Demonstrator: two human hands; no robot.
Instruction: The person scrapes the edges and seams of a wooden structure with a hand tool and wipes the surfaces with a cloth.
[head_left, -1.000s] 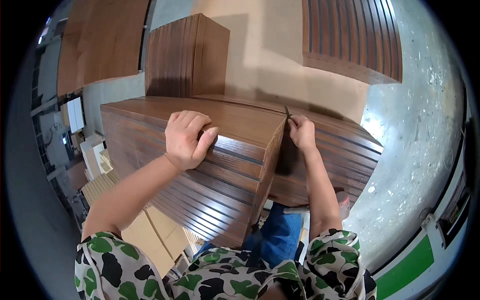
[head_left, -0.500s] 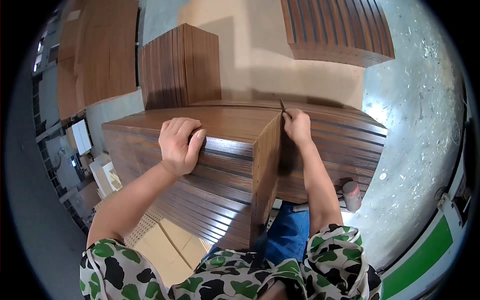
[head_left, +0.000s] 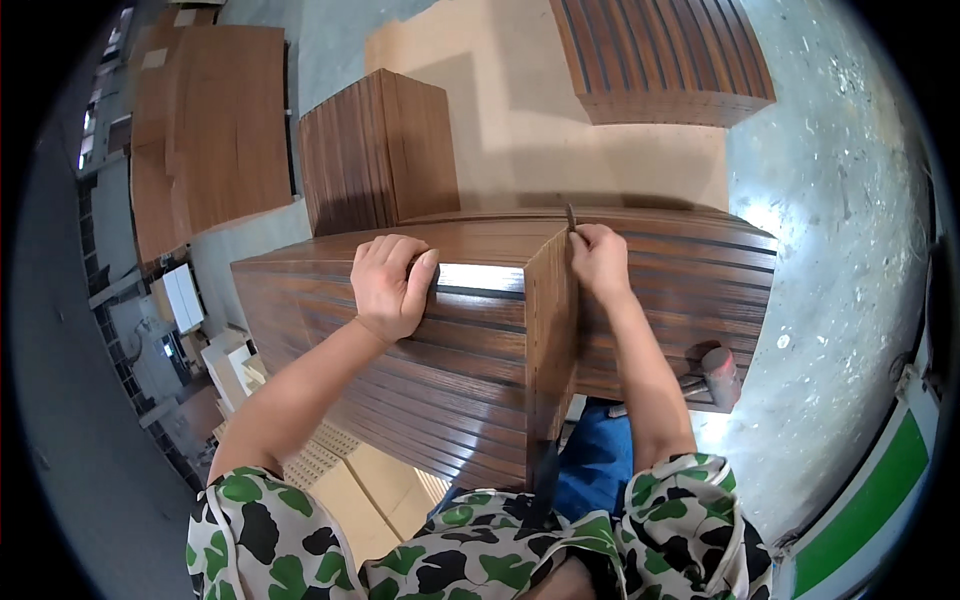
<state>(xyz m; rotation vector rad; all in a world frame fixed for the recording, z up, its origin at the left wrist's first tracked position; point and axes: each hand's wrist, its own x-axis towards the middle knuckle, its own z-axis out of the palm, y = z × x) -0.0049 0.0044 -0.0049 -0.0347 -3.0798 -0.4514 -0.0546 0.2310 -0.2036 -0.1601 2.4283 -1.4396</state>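
Note:
A tall stack of dark brown wood-grain panels (head_left: 420, 375) stands in front of me, its front face striped by the panels' dark edges. My left hand (head_left: 392, 285) grips the top panel's near edge, fingers bent over the top and thumb beside them. At the far right corner of the stack, my right hand (head_left: 600, 258) is closed on a narrow, dark, flat-bladed tool (head_left: 571, 215). Its blade sticks up past the fingers against the panel's end edge; the handle is hidden in the hand, and its exact kind does not show.
A second panel stack (head_left: 690, 290) lies right behind, with a mallet (head_left: 720, 375) on it by my right forearm. More panel stacks (head_left: 350, 150) (head_left: 665, 60) stand on a tan board (head_left: 520, 150). Larger brown sheets (head_left: 225, 130) lie at the far left.
My view has shifted slightly, so the stacks appear farther right. The tool's blade has turned from leaning left to nearly upright. My left hand keeps its hold on the edge.

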